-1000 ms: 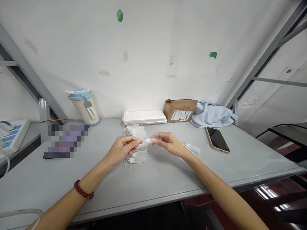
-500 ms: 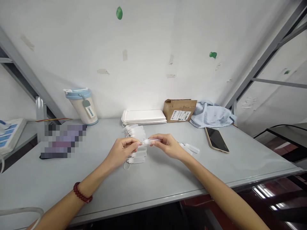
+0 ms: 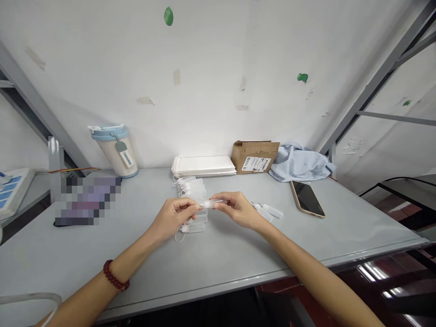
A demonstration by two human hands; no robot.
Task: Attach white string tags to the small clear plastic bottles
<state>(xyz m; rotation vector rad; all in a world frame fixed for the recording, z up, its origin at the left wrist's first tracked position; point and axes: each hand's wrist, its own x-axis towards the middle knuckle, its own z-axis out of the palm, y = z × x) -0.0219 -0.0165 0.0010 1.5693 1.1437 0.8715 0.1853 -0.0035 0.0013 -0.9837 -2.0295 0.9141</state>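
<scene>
A small translucent squeeze bottle [image 3: 207, 205] with a white neck lies sideways between my two hands above the table. My right hand [image 3: 237, 210] is closed around its body with thumb and fingers. At the neck end, my left hand [image 3: 176, 217] pinches the tip; its fingertips hide what exactly they grip. Under and behind the hands lies a column of similar bottles [image 3: 194, 228], several with thin white loops at their caps, partly covered by my left hand. To the right of my right hand are a few more loose bottles [image 3: 273, 210].
The grey table [image 3: 218, 263] holds a stack of white packets [image 3: 204, 164], a cardboard box [image 3: 255, 157], and a light blue cloth [image 3: 299, 162] along the wall. A phone [image 3: 308, 199] lies at right. At left stand a blue-lidded tumbler [image 3: 114, 150] and a pixelated dark item [image 3: 88, 202].
My left fingertips have come slightly closer to the bottle's neck, covering more of the tip. The bottle sits a little lower. The whole view has shifted slightly.
</scene>
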